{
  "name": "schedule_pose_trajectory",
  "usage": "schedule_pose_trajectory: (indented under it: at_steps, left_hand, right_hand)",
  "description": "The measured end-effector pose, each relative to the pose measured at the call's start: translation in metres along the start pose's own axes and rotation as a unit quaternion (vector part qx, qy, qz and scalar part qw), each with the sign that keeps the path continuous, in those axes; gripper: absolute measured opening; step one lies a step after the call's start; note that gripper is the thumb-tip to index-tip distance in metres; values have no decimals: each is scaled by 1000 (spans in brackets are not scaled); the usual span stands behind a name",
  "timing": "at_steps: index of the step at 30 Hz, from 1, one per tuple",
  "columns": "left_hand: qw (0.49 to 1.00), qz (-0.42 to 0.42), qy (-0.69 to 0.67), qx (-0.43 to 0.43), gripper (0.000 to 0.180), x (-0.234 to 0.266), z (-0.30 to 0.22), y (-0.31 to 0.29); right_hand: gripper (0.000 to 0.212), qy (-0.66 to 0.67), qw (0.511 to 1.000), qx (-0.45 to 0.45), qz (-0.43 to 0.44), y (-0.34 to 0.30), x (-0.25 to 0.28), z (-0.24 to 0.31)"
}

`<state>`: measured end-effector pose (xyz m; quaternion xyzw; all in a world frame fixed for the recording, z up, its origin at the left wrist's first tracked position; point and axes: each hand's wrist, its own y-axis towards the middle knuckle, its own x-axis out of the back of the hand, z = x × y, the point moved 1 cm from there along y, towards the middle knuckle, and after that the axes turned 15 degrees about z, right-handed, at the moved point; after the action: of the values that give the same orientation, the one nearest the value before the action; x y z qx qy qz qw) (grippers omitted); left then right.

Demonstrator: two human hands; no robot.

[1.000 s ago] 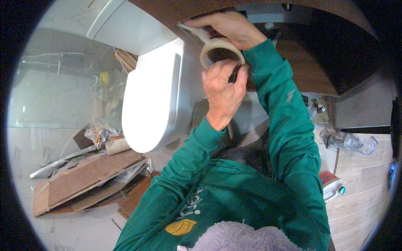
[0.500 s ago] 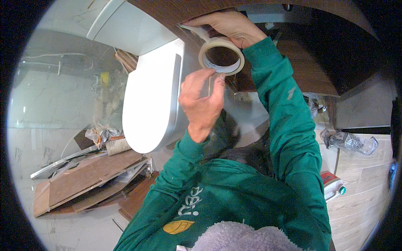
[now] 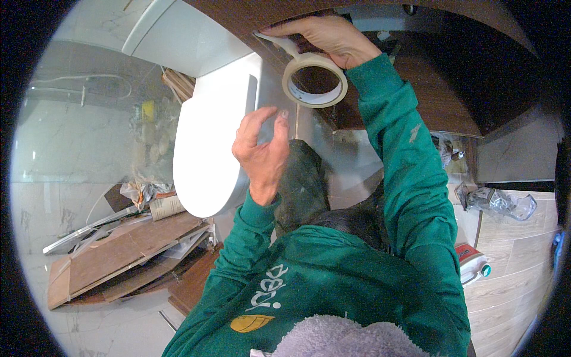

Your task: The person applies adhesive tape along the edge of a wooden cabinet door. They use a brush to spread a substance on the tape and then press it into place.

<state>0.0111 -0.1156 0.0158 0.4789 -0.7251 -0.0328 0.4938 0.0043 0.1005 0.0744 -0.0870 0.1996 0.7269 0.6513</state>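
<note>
A roll of cream masking tape [image 3: 292, 93] hangs by a short pulled-off strip [image 3: 281, 43] beside a dark brown wooden panel [image 3: 238, 15]. My right hand [image 3: 333, 37] reaches up to that panel, its long fingers pressed on the free end of the strip where it meets the wood. Some of its fingers are hidden from sight. Below and left of the roll, my left hand [image 3: 262, 149] is in the air, thumb and fingers apart and nothing between them. It is near a white toilet [image 3: 211, 154] with its lid down.
Left of the toilet lies a pile of flattened cardboard and boards [image 3: 125, 253]. The dark cabinet [image 3: 416, 89] stands ahead on the right. A crumpled clear plastic bag [image 3: 499, 201] and a red-labelled jug with a green cap [image 3: 471, 263] lie on the right.
My left hand has let go of the roll's lower rim and moved down and left. The roll and my right hand are in nearly the same place.
</note>
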Motion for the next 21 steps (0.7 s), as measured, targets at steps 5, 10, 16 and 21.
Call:
schedule_pose_trajectory:
  at_steps: [5, 10, 16, 21]
  left_hand:
    - [1000, 5, 7, 7, 14, 2, 3, -3]
    - [1000, 3, 9, 15, 14, 4, 4, -2]
    - [1000, -1, 4, 6, 14, 8, 5, -2]
    - [1000, -2, 13, 10, 13, 12, 6, -1]
  right_hand:
    - [26, -3, 1000, 10, -18, -2, -3, 0]
    - [25, -21, 999, 15, -37, 0, -3, -1]
    - [26, -57, 998, 24, -26, 4, -1, -2]
    - [27, -77, 995, 14, -56, 3, 1, -5]
